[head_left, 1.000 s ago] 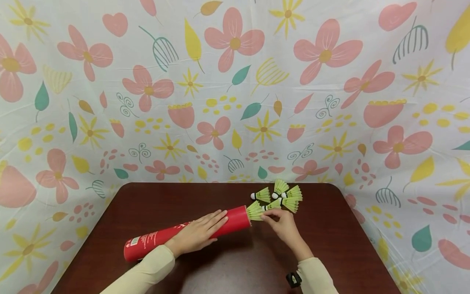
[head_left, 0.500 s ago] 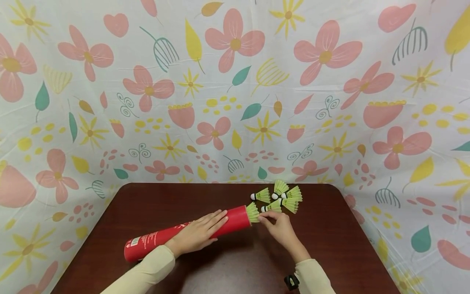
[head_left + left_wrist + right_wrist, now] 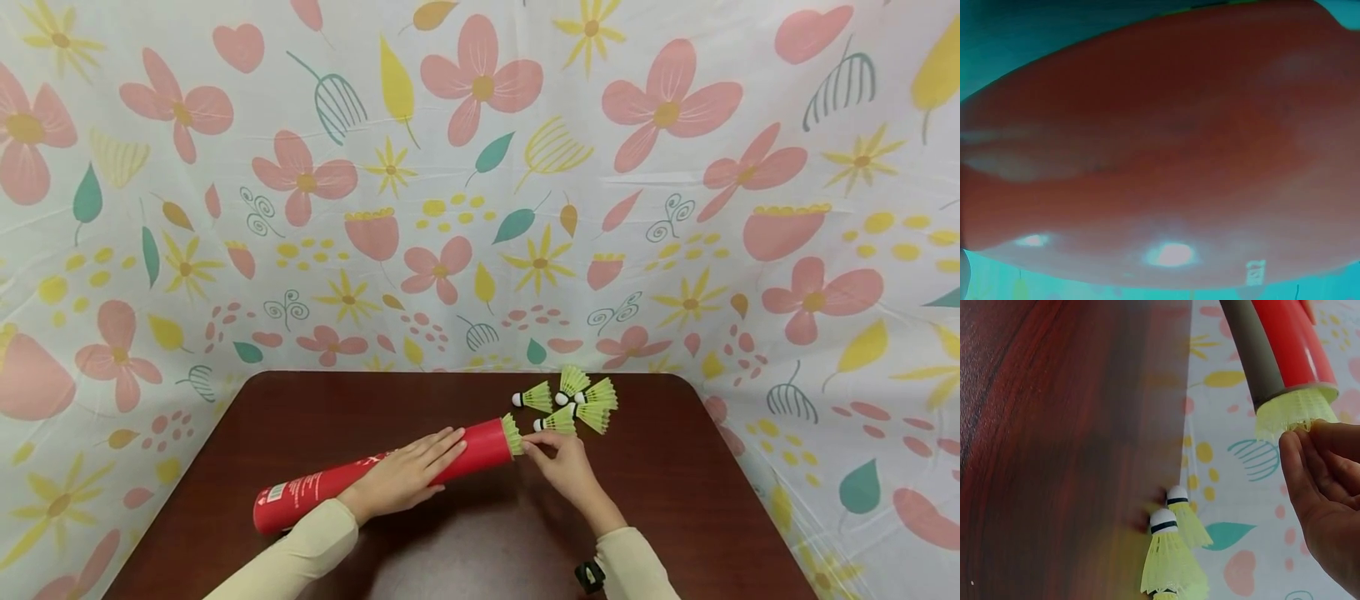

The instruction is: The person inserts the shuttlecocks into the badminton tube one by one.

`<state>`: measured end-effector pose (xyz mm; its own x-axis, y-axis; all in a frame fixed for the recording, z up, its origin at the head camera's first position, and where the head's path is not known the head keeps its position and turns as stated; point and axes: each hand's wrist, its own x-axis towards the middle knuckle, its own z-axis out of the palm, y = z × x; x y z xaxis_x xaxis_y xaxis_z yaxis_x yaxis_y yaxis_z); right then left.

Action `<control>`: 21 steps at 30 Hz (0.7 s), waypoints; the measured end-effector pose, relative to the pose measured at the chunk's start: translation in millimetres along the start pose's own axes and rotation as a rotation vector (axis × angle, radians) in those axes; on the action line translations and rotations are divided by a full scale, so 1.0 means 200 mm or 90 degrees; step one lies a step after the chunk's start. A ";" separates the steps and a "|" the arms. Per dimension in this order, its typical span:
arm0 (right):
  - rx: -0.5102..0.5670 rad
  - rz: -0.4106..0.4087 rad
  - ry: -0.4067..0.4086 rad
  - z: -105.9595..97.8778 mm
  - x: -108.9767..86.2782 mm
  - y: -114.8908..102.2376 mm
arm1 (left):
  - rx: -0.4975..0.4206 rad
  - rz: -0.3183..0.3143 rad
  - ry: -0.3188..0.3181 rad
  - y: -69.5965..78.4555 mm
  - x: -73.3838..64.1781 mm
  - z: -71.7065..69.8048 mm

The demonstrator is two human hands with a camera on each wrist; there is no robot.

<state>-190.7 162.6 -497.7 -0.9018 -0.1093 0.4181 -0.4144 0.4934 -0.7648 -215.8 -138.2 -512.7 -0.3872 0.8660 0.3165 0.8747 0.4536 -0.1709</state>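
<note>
With the clock laid flat over the head view, a red tube [image 3: 480,448] is seen lying aslant on the dark worktop [image 3: 465,550], its mouth turned between 2 and 3 o'clock and its barcoded end between 8 and 9. It is spanned from above by the left hand [image 3: 405,473], whose fingers are extended across the red surface and rested on it rather than closed.

At the mouth, a yellow-green shuttlecock [image 3: 513,435] is lodged with its cork end hidden inside; only the outer part of the skirt is left showing. The edge of that skirt is pinched between the thumb and forefinger of the right hand [image 3: 566,471], which is placed on the 3 o'clock side of the mouth. In the right wrist view the fingertips are brought together at the skirt's rim.

Five loose shuttlecocks [image 3: 592,415] are grouped near 12 o'clock of the right hand, and white corks banded in black can be made out. The nearest is set just beyond the fingers, its cork pointed towards 9 o'clock. A black device [image 3: 590,576] is worn at the right wrist, and the worktop is backed at 12 o'clock by flower-printed cloth [image 3: 438,271].
</note>
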 end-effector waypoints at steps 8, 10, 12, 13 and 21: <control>0.003 0.002 -0.012 0.02 0.00 -0.01 | 0.016 0.011 0.010 0.00 0.01 0.00; 0.003 0.002 -0.021 0.03 0.00 -0.01 | 0.020 0.012 0.014 0.00 0.01 0.00; 0.006 -0.001 -0.029 0.04 0.00 -0.01 | 0.023 0.013 0.016 -0.01 0.01 0.00; 0.008 -0.003 -0.032 0.04 0.00 -0.01 | 0.023 0.013 0.017 -0.01 0.01 0.00; 0.007 -0.029 -0.043 0.08 0.01 0.00 | 0.009 0.001 0.007 -0.02 0.01 0.01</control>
<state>-193.9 148.9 -503.7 -0.8881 -0.1897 0.4186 -0.4560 0.4774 -0.7511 -220.1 -138.0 -512.8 -0.3820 0.8646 0.3264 0.8712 0.4548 -0.1850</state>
